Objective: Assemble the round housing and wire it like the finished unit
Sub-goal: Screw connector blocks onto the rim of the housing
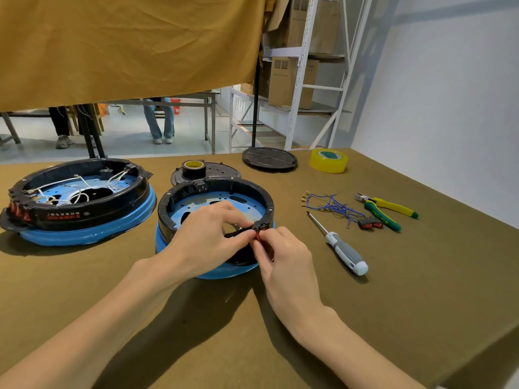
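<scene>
A round black-and-blue housing (179,203) sits in the middle of the table with no wires inside. At its near right rim, my left hand (207,237) and my right hand (283,256) both pinch a small red switch (257,236) against the black ring. To the left stands the finished unit (81,200), with white wires and red switches fitted. Loose blue wires (331,206) with brass terminals and two more red switches (370,224) lie to the right.
A grey-handled screwdriver (344,249) and green-yellow pliers (387,210) lie right of the housing. Behind it are a black tape roll (193,168) on a black lid, another black lid (269,159) and a yellow tape roll (328,160). People's legs show beyond the table.
</scene>
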`<state>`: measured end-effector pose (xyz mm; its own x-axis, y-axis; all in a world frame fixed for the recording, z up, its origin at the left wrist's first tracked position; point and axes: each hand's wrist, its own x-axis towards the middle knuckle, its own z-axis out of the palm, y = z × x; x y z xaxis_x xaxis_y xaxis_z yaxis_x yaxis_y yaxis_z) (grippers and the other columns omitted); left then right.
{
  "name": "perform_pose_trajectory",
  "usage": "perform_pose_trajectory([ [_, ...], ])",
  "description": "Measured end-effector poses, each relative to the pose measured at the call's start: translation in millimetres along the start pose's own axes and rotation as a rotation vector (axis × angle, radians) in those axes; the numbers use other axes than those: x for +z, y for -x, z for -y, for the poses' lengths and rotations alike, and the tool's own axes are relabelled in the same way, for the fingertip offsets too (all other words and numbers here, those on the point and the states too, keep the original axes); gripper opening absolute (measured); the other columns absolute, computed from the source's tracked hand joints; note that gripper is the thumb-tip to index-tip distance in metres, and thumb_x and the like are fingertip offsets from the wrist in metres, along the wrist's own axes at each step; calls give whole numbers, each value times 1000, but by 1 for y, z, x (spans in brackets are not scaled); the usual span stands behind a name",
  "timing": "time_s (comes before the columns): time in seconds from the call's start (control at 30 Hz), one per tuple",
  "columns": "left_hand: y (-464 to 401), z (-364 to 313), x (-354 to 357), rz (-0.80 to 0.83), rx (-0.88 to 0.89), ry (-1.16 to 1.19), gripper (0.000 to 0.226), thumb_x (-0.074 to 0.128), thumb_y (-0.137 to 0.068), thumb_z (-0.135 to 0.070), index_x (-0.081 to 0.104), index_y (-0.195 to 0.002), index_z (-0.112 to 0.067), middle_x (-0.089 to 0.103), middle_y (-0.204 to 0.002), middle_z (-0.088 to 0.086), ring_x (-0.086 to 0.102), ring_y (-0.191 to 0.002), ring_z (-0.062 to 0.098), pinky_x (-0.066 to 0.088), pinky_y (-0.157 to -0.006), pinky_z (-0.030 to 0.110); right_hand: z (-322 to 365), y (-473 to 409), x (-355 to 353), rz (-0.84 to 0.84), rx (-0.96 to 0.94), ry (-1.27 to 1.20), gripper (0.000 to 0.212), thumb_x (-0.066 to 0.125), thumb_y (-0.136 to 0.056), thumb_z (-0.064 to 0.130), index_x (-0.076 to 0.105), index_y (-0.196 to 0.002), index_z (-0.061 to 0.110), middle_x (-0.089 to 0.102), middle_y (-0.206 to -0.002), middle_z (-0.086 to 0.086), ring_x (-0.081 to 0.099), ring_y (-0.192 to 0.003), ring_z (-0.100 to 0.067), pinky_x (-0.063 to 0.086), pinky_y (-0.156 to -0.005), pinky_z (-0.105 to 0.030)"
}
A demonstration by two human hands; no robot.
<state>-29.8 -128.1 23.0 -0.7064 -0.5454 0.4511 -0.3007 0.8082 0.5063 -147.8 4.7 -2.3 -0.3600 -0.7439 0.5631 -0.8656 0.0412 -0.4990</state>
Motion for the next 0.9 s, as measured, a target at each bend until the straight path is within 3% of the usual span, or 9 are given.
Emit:
perform_pose_trajectory([
  [0.3, -1, -8, 3, -84, -104, 10, 17, 73, -87, -42, 82, -100, -34, 66, -90, -26, 60, -93, -1, 44, -73, 22, -1, 6, -5, 48, 19, -42, 29, 61, -102, 26, 68, -130, 23, 62, -105, 11, 53, -87, 5, 45, -77, -6],
  [0.47, 1, -9, 3, -105, -98, 21, 15, 74, -87, -39, 81, -99, -34, 70, -93, -23, 62, -93, 0, 49, -77, 26, -4, 4, -4, 1, 60, -77, 26, 68, -98, 28, 74, -124, 26, 65, -96, 9, 61, -83, -6, 56, -75, -27],
  [0.6, 1, -9, 2, -90, -86, 23, 15, 74, -87, -39, 81, -99, -35, 66, -90, -28, 61, -92, -3, 43, -73, 19, -10, 0, -8, 56, 96, -132, 27, 70, -96, 31, 73, -122, 29, 65, -100, 14, 61, -84, -3, 56, -75, -24],
  [0.73, 2, -8, 1, -81, -82, 22, 16, 74, -87, -41, 81, -99, -34, 64, -89, -30, 59, -87, -7, 39, -68, 14, -16, -9, -19, 88, 153, -243, 19, 76, -90, 36, 73, -107, 30, 66, -96, 18, 62, -91, 1, 54, -74, -15],
  [0.9, 0, -8, 2, -57, -119, 30, 15, 73, -87, -42, 81, -98, -36, 70, -91, -29, 58, -86, -17, 42, -70, 11, -10, -9, -17, 63, 47, -80, 12, 72, -94, 30, 80, -102, 25, 66, -91, 12, 61, -82, -3, 53, -73, -20],
])
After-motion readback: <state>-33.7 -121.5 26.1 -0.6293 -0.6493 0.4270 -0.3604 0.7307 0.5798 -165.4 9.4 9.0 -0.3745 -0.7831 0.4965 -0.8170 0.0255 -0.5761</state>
